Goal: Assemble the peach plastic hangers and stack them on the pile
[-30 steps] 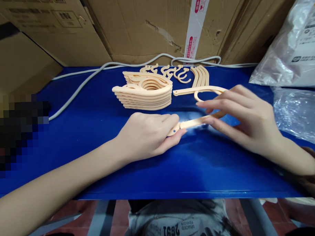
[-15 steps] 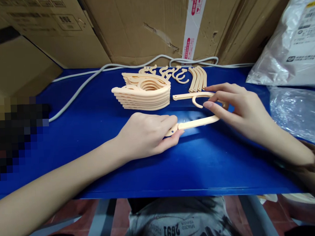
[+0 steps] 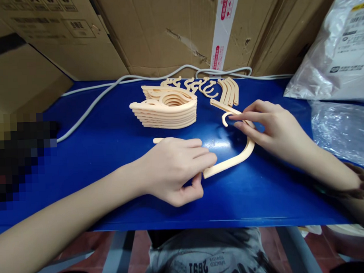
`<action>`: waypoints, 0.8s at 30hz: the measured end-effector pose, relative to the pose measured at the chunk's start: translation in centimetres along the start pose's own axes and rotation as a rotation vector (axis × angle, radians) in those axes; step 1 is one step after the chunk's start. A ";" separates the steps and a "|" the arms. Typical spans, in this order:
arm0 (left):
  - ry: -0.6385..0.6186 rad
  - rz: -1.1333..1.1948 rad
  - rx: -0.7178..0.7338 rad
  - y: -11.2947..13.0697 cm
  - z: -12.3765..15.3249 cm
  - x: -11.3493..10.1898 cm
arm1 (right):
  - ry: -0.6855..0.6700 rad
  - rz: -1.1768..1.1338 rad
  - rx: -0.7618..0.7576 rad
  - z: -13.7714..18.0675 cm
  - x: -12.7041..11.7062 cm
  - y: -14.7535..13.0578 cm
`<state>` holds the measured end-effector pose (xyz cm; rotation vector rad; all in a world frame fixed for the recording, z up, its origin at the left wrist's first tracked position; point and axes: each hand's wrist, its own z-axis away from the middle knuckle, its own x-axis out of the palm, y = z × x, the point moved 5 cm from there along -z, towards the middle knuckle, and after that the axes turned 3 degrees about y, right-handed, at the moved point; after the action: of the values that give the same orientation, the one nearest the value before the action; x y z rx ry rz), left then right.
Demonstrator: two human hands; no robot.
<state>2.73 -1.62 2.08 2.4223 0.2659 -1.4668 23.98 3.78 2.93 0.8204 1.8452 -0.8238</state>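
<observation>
On the blue table point(image 3: 118, 194) my left hand point(image 3: 174, 168) pinches one end of a peach plastic hanger arm point(image 3: 233, 160), with another strip poking out on its left side. My right hand point(image 3: 271, 129) presses its fingers on the hanger's hook point(image 3: 227, 117) and the arm's far end. A stack of folded peach hangers point(image 3: 166, 107) lies just behind my left hand. Loose hooks point(image 3: 198, 85) and curved arms point(image 3: 229, 91) lie at the back.
Cardboard boxes point(image 3: 166, 29) wall the back and left. A grey cable point(image 3: 91, 104) runs along the rear of the table. Clear plastic bags point(image 3: 337, 51) sit at the right. A pixelated patch point(image 3: 21, 154) covers the left edge.
The hanger arm has swung open from nearly straight into a curve toward me. My left hand moved nearer and lower; my right hand shifted onto the hook joint.
</observation>
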 end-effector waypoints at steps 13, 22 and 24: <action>-0.056 0.081 0.092 -0.1 -0.6 0.5 | -0.007 0.170 -0.020 0.2 0.4 0.4; 0.039 -0.102 0.026 -0.6 -0.6 0.5 | -0.048 0.282 -0.025 0.0 0.5 0.5; 0.010 -0.117 -0.015 -1.0 -0.4 0.8 | -0.044 0.295 -0.026 0.1 0.5 0.6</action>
<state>3.10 -0.56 1.39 2.4404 0.4257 -1.4953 24.29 4.13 2.38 1.0202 1.6424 -0.6237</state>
